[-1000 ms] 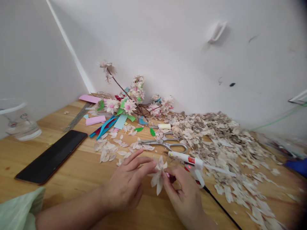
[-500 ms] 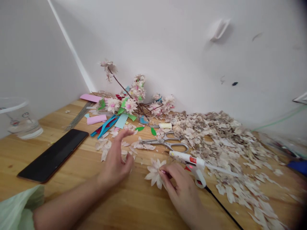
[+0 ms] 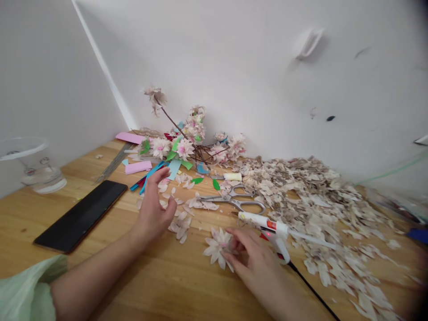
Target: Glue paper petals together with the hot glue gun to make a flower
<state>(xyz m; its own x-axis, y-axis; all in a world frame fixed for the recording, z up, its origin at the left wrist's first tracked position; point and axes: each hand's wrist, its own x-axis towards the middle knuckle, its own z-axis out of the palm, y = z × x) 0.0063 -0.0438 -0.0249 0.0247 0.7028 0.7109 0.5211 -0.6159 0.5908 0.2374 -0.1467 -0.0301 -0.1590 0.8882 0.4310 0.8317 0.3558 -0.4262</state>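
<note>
My right hand (image 3: 251, 261) holds a small pale paper flower (image 3: 217, 246) by its base, low over the wooden table (image 3: 110, 249). My left hand (image 3: 154, 209) reaches forward over the loose pale petals (image 3: 179, 225) scattered on the table, fingers curled with the thumb apart; whether it pinches a petal is hidden. A white glue gun (image 3: 267, 225) with a red light lies just right of the flower, its black cord trailing towards me. Steel scissors (image 3: 234, 200) lie beyond it.
A black phone (image 3: 82, 216) lies at the left, a clear plastic cup (image 3: 33, 165) beyond it. Finished paper flowers on twigs (image 3: 187, 138) and coloured paper strips (image 3: 147, 171) sit by the wall. A big heap of petal scraps (image 3: 317, 196) covers the right side.
My left hand let go of the flower and moved forward-left to the loose petals. My right hand lowered the flower towards the table.
</note>
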